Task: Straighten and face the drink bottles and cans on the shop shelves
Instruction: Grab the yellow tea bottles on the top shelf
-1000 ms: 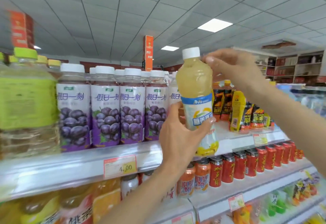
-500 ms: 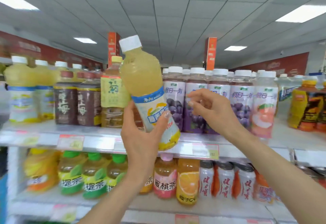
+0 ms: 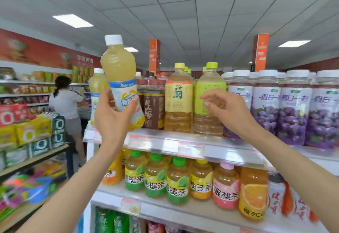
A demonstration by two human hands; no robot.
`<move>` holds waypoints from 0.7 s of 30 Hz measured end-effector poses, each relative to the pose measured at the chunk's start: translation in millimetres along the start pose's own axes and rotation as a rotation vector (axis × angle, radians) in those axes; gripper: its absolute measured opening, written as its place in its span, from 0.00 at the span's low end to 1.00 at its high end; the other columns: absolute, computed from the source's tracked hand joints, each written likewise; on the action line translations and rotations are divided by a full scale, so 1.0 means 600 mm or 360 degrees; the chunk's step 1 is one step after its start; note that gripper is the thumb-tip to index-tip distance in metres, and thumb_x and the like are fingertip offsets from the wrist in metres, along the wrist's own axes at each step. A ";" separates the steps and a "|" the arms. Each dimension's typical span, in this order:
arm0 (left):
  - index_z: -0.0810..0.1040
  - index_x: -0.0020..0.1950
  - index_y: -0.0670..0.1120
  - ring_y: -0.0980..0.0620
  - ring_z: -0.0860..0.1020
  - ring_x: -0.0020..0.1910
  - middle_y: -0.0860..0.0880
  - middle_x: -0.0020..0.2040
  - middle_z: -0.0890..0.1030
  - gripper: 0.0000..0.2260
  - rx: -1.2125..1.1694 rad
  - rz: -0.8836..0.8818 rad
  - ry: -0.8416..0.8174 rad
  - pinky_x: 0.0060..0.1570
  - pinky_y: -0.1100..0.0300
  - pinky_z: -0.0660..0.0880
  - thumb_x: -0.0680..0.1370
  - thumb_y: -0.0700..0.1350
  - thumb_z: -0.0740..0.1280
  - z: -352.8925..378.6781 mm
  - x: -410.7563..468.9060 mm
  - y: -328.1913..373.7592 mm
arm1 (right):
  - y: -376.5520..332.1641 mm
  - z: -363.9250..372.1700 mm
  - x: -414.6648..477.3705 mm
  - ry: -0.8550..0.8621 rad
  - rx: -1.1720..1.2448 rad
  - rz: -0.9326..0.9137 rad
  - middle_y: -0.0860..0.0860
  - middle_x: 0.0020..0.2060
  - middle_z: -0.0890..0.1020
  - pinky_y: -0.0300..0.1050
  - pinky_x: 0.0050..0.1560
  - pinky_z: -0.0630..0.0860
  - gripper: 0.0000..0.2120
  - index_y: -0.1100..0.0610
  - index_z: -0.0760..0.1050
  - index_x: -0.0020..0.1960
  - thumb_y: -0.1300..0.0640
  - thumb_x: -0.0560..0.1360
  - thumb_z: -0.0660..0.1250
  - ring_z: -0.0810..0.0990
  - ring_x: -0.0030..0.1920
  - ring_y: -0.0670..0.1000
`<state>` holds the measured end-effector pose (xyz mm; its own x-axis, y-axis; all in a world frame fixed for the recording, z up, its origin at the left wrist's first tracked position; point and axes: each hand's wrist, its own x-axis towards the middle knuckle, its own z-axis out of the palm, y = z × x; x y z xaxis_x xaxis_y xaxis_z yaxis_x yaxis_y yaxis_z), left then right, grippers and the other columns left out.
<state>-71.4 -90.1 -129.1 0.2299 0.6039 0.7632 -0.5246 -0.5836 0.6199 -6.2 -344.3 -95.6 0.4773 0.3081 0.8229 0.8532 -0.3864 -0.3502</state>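
Gripping the pale juice bottle [image 3: 121, 78], left hand [image 3: 111, 120] tilts its cap up-left.

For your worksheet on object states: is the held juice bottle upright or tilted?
Tilted: the juice bottle in the left hand leans, cap toward the left.

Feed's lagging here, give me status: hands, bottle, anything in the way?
Left hand gripping the pale yellow juice bottle, tilted, off the shelf. Right hand open, empty, in front of the green-label tea bottle. Matching juice bottle stands behind; nothing blocking.
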 end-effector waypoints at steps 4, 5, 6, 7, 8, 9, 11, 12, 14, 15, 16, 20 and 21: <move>0.71 0.59 0.48 0.50 0.79 0.46 0.53 0.46 0.79 0.21 0.0314 -0.0007 0.0054 0.45 0.52 0.75 0.70 0.55 0.71 -0.021 0.070 -0.046 | -0.005 0.011 0.003 -0.0017 -0.0042 0.0018 0.47 0.42 0.82 0.33 0.41 0.73 0.08 0.46 0.77 0.47 0.59 0.75 0.67 0.77 0.37 0.46; 0.70 0.60 0.48 0.48 0.79 0.48 0.51 0.48 0.80 0.23 0.0400 -0.0035 0.0045 0.44 0.53 0.74 0.70 0.55 0.71 -0.023 0.085 -0.060 | -0.007 0.013 0.004 -0.0020 -0.0043 0.0039 0.46 0.42 0.82 0.38 0.44 0.75 0.07 0.46 0.78 0.47 0.58 0.75 0.67 0.78 0.38 0.49; 0.70 0.62 0.47 0.47 0.79 0.49 0.49 0.51 0.81 0.24 0.0476 -0.0067 0.0022 0.44 0.54 0.72 0.70 0.56 0.71 -0.025 0.098 -0.076 | -0.009 0.015 0.005 -0.0021 -0.0044 0.0056 0.46 0.42 0.82 0.43 0.45 0.76 0.07 0.45 0.78 0.46 0.58 0.75 0.67 0.79 0.40 0.51; 0.69 0.62 0.46 0.46 0.79 0.50 0.47 0.52 0.81 0.25 0.0535 -0.0092 -0.0017 0.44 0.53 0.72 0.70 0.56 0.71 -0.025 0.109 -0.092 | -0.010 0.016 0.007 -0.0024 -0.0047 0.0063 0.45 0.42 0.82 0.46 0.46 0.77 0.07 0.45 0.78 0.46 0.58 0.75 0.67 0.80 0.40 0.53; 0.69 0.63 0.46 0.45 0.79 0.51 0.46 0.54 0.81 0.26 0.0581 -0.0112 -0.0070 0.44 0.53 0.72 0.71 0.56 0.70 -0.025 0.117 -0.105 | -0.012 0.017 0.008 -0.0027 -0.0053 0.0063 0.45 0.41 0.82 0.48 0.47 0.77 0.07 0.46 0.78 0.47 0.58 0.75 0.67 0.80 0.40 0.54; 0.69 0.63 0.45 0.44 0.79 0.51 0.45 0.54 0.80 0.26 0.0617 -0.0123 -0.0126 0.45 0.52 0.72 0.71 0.56 0.70 -0.024 0.123 -0.117 | -0.014 0.018 0.010 -0.0029 -0.0058 0.0063 0.45 0.41 0.82 0.49 0.47 0.77 0.06 0.47 0.79 0.47 0.58 0.75 0.67 0.80 0.40 0.54; 0.68 0.63 0.45 0.43 0.79 0.50 0.44 0.55 0.80 0.26 0.0672 -0.0131 -0.0225 0.44 0.53 0.72 0.71 0.56 0.70 -0.019 0.130 -0.134 | -0.015 0.020 0.012 -0.0038 -0.0064 0.0072 0.46 0.42 0.82 0.47 0.46 0.77 0.05 0.49 0.79 0.47 0.58 0.75 0.67 0.80 0.40 0.55; 0.68 0.63 0.44 0.43 0.79 0.50 0.44 0.55 0.80 0.26 0.0694 -0.0135 -0.0268 0.43 0.53 0.71 0.71 0.56 0.70 -0.015 0.133 -0.139 | -0.015 0.022 0.013 -0.0047 -0.0069 0.0083 0.46 0.42 0.82 0.45 0.44 0.76 0.05 0.49 0.79 0.48 0.58 0.75 0.67 0.80 0.40 0.55; 0.68 0.64 0.43 0.43 0.79 0.51 0.43 0.56 0.80 0.26 0.0722 -0.0141 -0.0342 0.41 0.54 0.70 0.72 0.55 0.70 -0.008 0.140 -0.143 | -0.014 0.023 0.012 -0.0057 -0.0076 0.0099 0.47 0.42 0.82 0.42 0.43 0.75 0.06 0.48 0.79 0.47 0.58 0.75 0.67 0.80 0.40 0.56; 0.68 0.64 0.43 0.42 0.79 0.51 0.43 0.57 0.79 0.27 0.0720 -0.0141 -0.0378 0.41 0.54 0.70 0.72 0.55 0.70 -0.005 0.144 -0.144 | -0.014 0.023 0.012 -0.0061 -0.0074 0.0107 0.46 0.41 0.82 0.42 0.43 0.75 0.06 0.48 0.79 0.47 0.58 0.75 0.67 0.80 0.40 0.56; 0.68 0.65 0.42 0.42 0.79 0.51 0.42 0.57 0.79 0.27 0.0704 -0.0144 -0.0413 0.41 0.53 0.71 0.72 0.54 0.70 -0.001 0.149 -0.145 | -0.012 0.022 0.011 -0.0066 -0.0073 0.0119 0.45 0.40 0.82 0.43 0.44 0.75 0.06 0.48 0.79 0.46 0.58 0.75 0.67 0.81 0.40 0.55; 0.67 0.64 0.41 0.42 0.79 0.52 0.41 0.57 0.79 0.28 0.0691 -0.0175 -0.0507 0.46 0.49 0.75 0.72 0.54 0.71 0.013 0.161 -0.146 | -0.008 0.017 0.010 -0.0086 -0.0130 0.0125 0.41 0.38 0.80 0.39 0.41 0.74 0.06 0.47 0.79 0.46 0.58 0.75 0.66 0.80 0.40 0.51; 0.67 0.64 0.41 0.41 0.79 0.52 0.41 0.58 0.79 0.27 0.0697 -0.0183 -0.0518 0.47 0.48 0.75 0.72 0.53 0.71 0.016 0.161 -0.146 | -0.007 0.016 0.010 -0.0082 -0.0126 0.0123 0.40 0.38 0.80 0.39 0.41 0.73 0.06 0.47 0.78 0.45 0.58 0.75 0.66 0.79 0.39 0.50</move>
<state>4.7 14.5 -108.0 0.5434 0.5184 0.6602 -0.1076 -0.7370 0.6673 -5.4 -332.7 -93.5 0.5529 0.3184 0.7700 0.7953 -0.4774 -0.3736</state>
